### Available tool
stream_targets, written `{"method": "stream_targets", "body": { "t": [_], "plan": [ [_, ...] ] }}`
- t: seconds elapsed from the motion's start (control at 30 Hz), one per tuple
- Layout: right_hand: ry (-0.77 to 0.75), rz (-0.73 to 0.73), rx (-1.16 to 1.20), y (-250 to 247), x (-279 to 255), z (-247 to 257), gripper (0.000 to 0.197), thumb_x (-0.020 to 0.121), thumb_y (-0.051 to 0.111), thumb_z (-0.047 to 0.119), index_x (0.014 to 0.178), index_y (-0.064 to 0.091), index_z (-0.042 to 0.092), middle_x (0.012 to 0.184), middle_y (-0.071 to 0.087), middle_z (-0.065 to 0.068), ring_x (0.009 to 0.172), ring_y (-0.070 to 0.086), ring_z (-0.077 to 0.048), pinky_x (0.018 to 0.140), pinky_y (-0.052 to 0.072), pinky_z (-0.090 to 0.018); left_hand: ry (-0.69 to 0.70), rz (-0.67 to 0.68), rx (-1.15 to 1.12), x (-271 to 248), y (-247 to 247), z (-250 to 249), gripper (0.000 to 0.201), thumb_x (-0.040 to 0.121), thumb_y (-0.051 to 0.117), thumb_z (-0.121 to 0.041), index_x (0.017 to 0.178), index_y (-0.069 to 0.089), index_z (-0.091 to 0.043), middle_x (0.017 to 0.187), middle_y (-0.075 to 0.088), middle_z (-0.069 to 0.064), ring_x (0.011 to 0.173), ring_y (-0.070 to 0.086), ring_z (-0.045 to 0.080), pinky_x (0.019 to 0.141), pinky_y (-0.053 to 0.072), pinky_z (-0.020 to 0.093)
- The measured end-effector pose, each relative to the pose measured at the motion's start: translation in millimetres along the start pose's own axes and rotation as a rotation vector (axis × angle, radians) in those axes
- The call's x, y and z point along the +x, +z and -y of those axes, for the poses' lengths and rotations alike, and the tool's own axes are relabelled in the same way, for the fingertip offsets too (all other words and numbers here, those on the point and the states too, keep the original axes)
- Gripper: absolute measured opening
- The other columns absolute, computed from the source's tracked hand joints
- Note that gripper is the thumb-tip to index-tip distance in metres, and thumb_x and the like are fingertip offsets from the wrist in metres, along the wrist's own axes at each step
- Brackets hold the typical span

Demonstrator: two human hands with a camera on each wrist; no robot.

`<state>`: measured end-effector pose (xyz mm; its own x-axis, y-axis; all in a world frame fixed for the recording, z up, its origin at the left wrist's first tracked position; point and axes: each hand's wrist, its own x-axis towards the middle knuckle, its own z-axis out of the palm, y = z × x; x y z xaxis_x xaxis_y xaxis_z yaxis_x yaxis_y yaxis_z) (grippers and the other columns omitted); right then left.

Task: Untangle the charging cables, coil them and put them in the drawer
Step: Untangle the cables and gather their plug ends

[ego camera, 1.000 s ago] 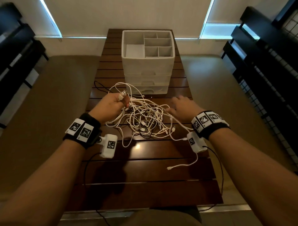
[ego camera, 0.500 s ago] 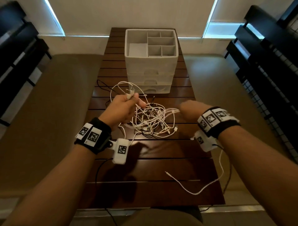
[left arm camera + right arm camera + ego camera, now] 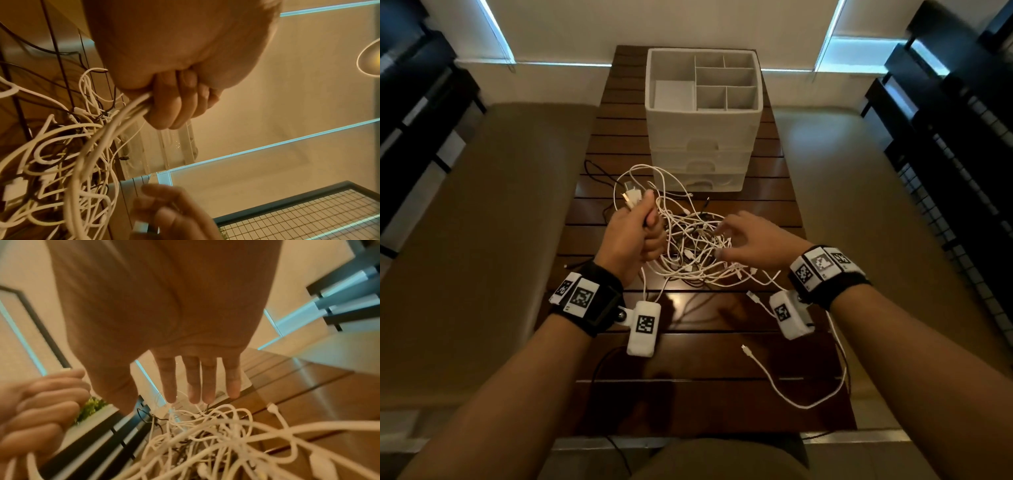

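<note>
A tangle of white charging cables (image 3: 695, 246) lies mid-table, with a few thin black ones mixed in. My left hand (image 3: 635, 236) grips a bunch of white cables, their plugs (image 3: 631, 197) sticking up above the fist; the left wrist view shows the strands (image 3: 123, 118) running out from under the curled fingers (image 3: 174, 110). My right hand (image 3: 750, 240) hovers open over the right side of the tangle, fingers (image 3: 193, 382) spread and holding nothing. One freed white cable (image 3: 791, 387) trails along the near right of the table. The white drawer unit (image 3: 705, 147) stands beyond the tangle, drawers closed.
The slatted dark wooden table (image 3: 688, 404) is narrow, with tan floor on both sides. The drawer unit's top tray (image 3: 678, 92) has several open compartments. Black shelving (image 3: 955, 120) stands at the right and dark furniture (image 3: 410, 102) at the left.
My right hand let go of the white cable it had pulled to the right and came back over the tangle, open. The left hand kept its grip and rose slightly.
</note>
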<state>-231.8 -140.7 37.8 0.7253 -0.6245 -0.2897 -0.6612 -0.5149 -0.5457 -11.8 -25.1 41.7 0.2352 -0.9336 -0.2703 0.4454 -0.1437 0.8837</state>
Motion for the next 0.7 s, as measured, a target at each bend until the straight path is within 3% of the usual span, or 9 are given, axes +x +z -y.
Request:
{"method": "stream_targets", "body": {
  "t": [0.1, 0.2, 0.27, 0.33, 0.47, 0.57, 0.63, 0.7],
  "plan": [
    [-0.014, -0.264, 0.213, 6.9, 16.2, 3.6, 0.017, 0.097, 0.065, 0.03, 0.112, 0.071, 0.023, 0.112, 0.067, 0.001, 0.103, 0.065, -0.015, 0.095, 0.054, -0.037, -0.014, 0.058, -0.026, -2.7, -1.0, 2.7, 0.052, 0.112, 0.042, -0.041, 0.064, 0.036, -0.021, 0.052, 0.023, -0.004, 0.039, 0.018, 0.009, 0.037, 0.014, 0.018],
    [0.28, -0.47, 0.139, 7.8, 38.1, -16.6, 0.018, 0.097, 0.057, 0.022, 0.108, 0.067, 0.013, 0.112, 0.071, -0.008, 0.1, 0.066, -0.028, 0.088, 0.054, -0.041, -0.043, 0.14, -0.045, -10.4, -1.2, 7.8, 0.054, 0.112, 0.041, -0.041, 0.063, 0.034, -0.019, 0.05, 0.024, -0.003, 0.038, 0.02, 0.01, 0.037, 0.015, 0.02],
    [0.547, -0.435, 0.08, 12.4, 44.0, -40.4, 0.021, 0.097, 0.058, 0.028, 0.101, 0.062, 0.007, 0.114, 0.07, -0.016, 0.098, 0.066, -0.037, 0.081, 0.053, -0.04, -0.057, 0.164, -0.043, -14.9, -2.9, 11.3, 0.055, 0.111, 0.042, -0.042, 0.063, 0.035, -0.017, 0.05, 0.024, -0.001, 0.037, 0.021, 0.011, 0.035, 0.021, 0.018],
    [0.67, -0.302, 0.052, 25.4, 44.8, -62.0, 0.032, 0.098, 0.063, 0.037, 0.086, 0.057, 0.008, 0.11, 0.072, -0.02, 0.088, 0.065, -0.036, 0.075, 0.052, -0.037, -0.061, 0.17, -0.036, -16.7, -4.5, 14.2, 0.054, 0.111, 0.043, -0.043, 0.064, 0.035, -0.017, 0.054, 0.022, 0.001, 0.038, 0.022, 0.012, 0.035, 0.026, 0.02],
    [0.671, -0.202, 0.062, 64.2, 51.5, -78.7, 0.041, 0.091, 0.075, 0.045, 0.099, 0.057, 0.009, 0.106, 0.067, -0.012, 0.097, 0.068, -0.035, 0.074, 0.054, -0.038, -0.091, 0.136, 0.035, -16.3, -1.7, 18.4, 0.053, 0.11, 0.045, -0.046, 0.065, 0.035, -0.018, 0.06, 0.019, 0.003, 0.04, 0.019, 0.011, 0.036, 0.022, 0.02],
    [0.623, -0.238, 0.046, 76.5, 63.3, -76.5, 0.025, 0.094, 0.072, 0.03, 0.085, 0.06, 0.009, 0.102, 0.072, -0.014, 0.095, 0.07, -0.036, 0.071, 0.053, -0.035, -0.095, 0.103, 0.085, -15.5, 2.6, 19.8, 0.052, 0.109, 0.046, -0.046, 0.066, 0.036, -0.019, 0.06, 0.021, 0.001, 0.042, 0.019, 0.01, 0.036, 0.02, 0.017],
    [0.581, -0.346, 0.142, 73.0, 66.0, -69.8, 0.02, 0.094, 0.07, 0.024, 0.082, 0.064, 0.009, 0.096, 0.074, -0.012, 0.091, 0.07, -0.031, 0.074, 0.056, -0.036, -0.072, 0.074, 0.092, -13.5, 2.5, 18.5, 0.052, 0.109, 0.047, -0.046, 0.065, 0.04, -0.02, 0.059, 0.024, 0.0, 0.042, 0.021, 0.01, 0.036, 0.021, 0.018],
    [0.519, -0.519, 0.316, 60.6, 62.1, -57.1, 0.018, 0.094, 0.073, 0.025, 0.084, 0.064, 0.013, 0.089, 0.071, -0.003, 0.085, 0.066, -0.023, 0.07, 0.05, -0.032, -0.052, 0.031, 0.088, -10.5, 2.0, 17.0, 0.05, 0.11, 0.047, -0.045, 0.066, 0.045, -0.021, 0.06, 0.028, -0.001, 0.042, 0.024, 0.009, 0.037, 0.024, 0.02]
  ]
}}
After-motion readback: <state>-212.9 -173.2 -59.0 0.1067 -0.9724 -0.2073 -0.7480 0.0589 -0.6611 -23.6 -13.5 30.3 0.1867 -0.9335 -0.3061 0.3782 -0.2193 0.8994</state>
